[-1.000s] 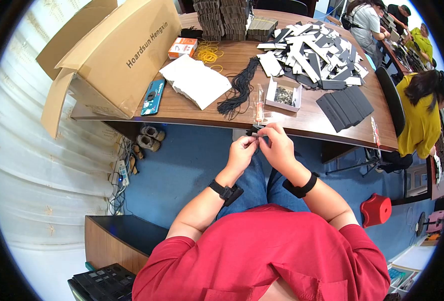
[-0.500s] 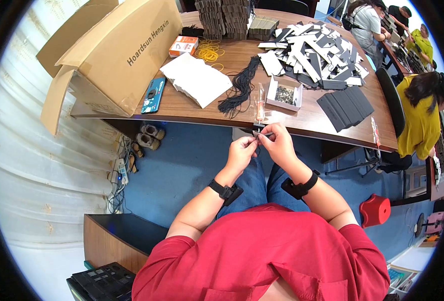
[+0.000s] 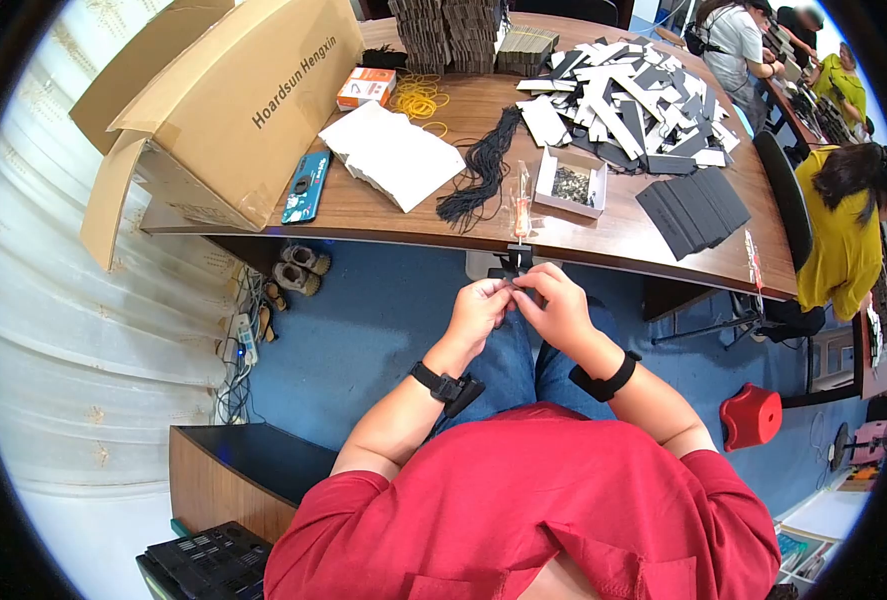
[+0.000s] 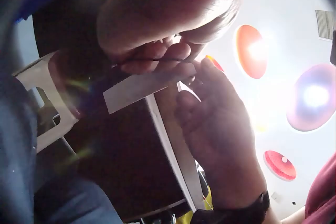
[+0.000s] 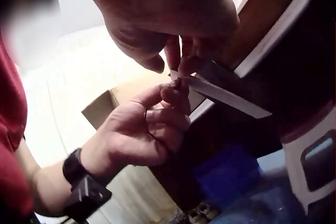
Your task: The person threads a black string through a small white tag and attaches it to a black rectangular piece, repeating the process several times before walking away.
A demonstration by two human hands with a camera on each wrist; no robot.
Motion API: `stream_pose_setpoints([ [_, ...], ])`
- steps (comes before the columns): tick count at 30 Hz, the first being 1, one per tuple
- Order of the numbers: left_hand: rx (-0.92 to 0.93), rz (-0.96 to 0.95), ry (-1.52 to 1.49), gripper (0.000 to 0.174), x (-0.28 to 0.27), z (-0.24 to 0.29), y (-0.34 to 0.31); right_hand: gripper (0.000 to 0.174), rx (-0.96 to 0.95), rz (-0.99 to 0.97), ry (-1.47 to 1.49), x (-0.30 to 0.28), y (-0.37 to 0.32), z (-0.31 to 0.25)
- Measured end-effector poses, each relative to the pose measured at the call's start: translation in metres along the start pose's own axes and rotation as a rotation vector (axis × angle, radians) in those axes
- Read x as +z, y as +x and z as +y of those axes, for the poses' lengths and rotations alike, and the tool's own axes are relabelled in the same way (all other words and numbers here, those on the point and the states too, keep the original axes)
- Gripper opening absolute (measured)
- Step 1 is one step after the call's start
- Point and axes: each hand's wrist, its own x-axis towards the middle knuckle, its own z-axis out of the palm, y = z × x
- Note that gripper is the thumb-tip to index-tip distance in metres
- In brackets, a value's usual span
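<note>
Just off the table's front edge, my left hand (image 3: 479, 312) and right hand (image 3: 557, 308) meet fingertip to fingertip. Between them they pinch a narrow card strip (image 4: 137, 90), pale on the side seen in the wrist views. In the left wrist view a thin dark cord (image 4: 152, 60) runs across the left fingers. The strip (image 5: 231, 97) slants out beyond the fingertips in the right wrist view. Fingers hide the end of the strip where they work. On the table ahead lie a bundle of black cords (image 3: 483, 172) and an open white box (image 3: 569, 206) of small dark parts.
A big pile of black and white strips (image 3: 623, 105) covers the table's back right, with black cards (image 3: 698, 212) in front. To the left are white sheets (image 3: 391, 160), a phone (image 3: 305, 188), yellow rubber bands (image 3: 418, 100) and a large carton (image 3: 253, 110). Other people sit at right.
Both hands have dipped slightly toward my lap, still together. More of the dark piece now shows beyond the fingertips, and the right fingers have shifted their hold.
</note>
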Motion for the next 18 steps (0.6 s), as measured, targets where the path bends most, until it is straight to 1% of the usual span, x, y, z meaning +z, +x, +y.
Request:
stream_pose_setpoints([
  [1, -0.010, -0.005, -0.008, 0.012, 0.000, 0.001, -0.001, 0.011, 0.063, -0.030, 0.082, -0.001, -0.001, 0.002],
  [3, -0.036, -0.016, -0.022, 0.012, 0.000, 0.003, -0.003, 0.011, 0.494, -0.030, 0.470, 0.007, 0.003, 0.012],
  [4, -0.039, -0.014, -0.005, 0.012, 0.000, 0.003, -0.004, 0.012, 0.572, -0.010, 0.585, 0.007, 0.009, 0.010],
  [7, -0.040, -0.015, 0.042, 0.012, 0.000, 0.003, -0.003, 0.012, 0.599, -0.064, 0.503, 0.009, 0.015, 0.021],
  [8, -0.038, -0.018, 0.054, 0.012, -0.001, 0.002, -0.003, 0.010, 0.600, -0.046, 0.456, 0.009, 0.015, 0.021],
  [11, -0.064, -0.054, 0.082, 0.013, -0.006, 0.006, -0.004, 0.006, 0.676, 0.008, 0.554, 0.008, 0.014, 0.021],
  [12, -0.082, -0.073, 0.090, 0.014, -0.008, 0.008, -0.006, 0.006, 0.684, 0.033, 0.696, 0.010, 0.014, 0.021],
  [15, -0.075, -0.124, 0.160, 0.014, -0.012, 0.012, -0.007, 0.009, 0.880, -0.011, 1.176, -0.001, 0.016, 0.025],
  [16, -0.058, -0.121, 0.159, 0.014, -0.014, 0.014, -0.006, 0.012, 0.896, -0.003, 1.228, -0.007, 0.019, 0.014],
  [18, -0.023, -0.115, 0.157, 0.015, -0.018, 0.018, -0.005, 0.012, 0.897, -0.078, 1.360, -0.010, 0.018, 0.020],
])
